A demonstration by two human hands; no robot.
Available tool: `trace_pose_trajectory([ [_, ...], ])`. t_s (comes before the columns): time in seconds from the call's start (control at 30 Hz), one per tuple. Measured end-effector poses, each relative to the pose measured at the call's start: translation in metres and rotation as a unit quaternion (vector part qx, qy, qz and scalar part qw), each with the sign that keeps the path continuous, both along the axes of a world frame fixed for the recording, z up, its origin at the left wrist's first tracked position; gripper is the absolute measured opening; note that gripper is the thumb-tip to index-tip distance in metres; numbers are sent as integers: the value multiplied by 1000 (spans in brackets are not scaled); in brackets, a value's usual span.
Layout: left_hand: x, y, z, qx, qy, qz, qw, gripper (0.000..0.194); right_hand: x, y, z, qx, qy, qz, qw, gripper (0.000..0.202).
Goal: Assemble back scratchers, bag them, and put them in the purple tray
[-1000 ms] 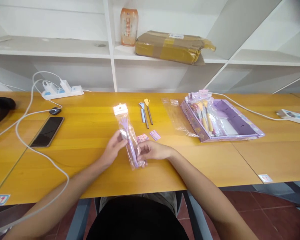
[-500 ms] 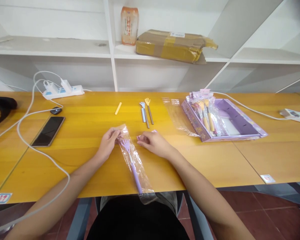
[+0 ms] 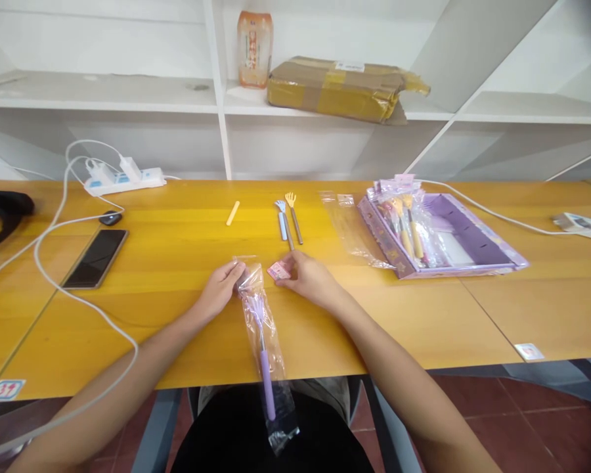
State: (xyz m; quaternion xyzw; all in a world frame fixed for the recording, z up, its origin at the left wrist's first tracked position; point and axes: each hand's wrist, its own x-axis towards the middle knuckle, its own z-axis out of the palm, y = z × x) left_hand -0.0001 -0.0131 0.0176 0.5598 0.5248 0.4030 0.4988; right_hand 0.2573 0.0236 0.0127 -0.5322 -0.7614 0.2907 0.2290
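Note:
My left hand pinches the top of a clear plastic bag. Inside the bag lies a purple back scratcher, its claw end up near my fingers and its handle past the table's front edge. To the right, my right hand is closed on a small pink card. Just beyond it on the table are a blue scratcher and a yellow-clawed one with a metal rod. A short yellow stick lies further left.
A purple box with bagged scratchers stands at the right, beside a flat clear bag. At the left are a phone, white cables and a power strip. A taped carton sits on the shelf.
The bag with the purple scratcher has shifted toward me and hangs more upright. My right hand has turned, and the pink card now shows more fully in its fingers.

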Motion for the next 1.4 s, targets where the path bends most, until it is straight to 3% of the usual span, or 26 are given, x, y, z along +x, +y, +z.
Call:
trace_pose_trajectory([
  [0.2,2,-2,1,0,26,-54,998,50,2,5,-2,-69,133,17,989,22],
  [0.4,2,-3,-5,23,36,-68,997,45,-2,-6,17,-76,326,62,940,38],
  [0.53,5,-6,-5,9,21,-110,994,43,-12,-14,14,-61,311,123,940,36],
  [0.67,6,-9,-3,26,23,-147,988,39,-18,-14,6,32,276,88,957,30],
  [0.83,6,-11,-6,4,16,-173,985,34,-14,-11,6,83,227,92,966,23],
  [1.0,6,-11,-5,-17,17,-174,984,29,-12,-11,10,70,223,146,961,24],
  [1.1,6,-10,-4,-28,-9,-177,984,30,-12,-12,12,62,242,139,958,25],
  [1.23,6,-9,-1,-50,-51,-189,979,30,-8,-17,20,-12,293,136,946,29],
  [1.4,7,-8,5,-77,-94,-180,976,36,-7,-20,25,-77,252,200,944,29],
])
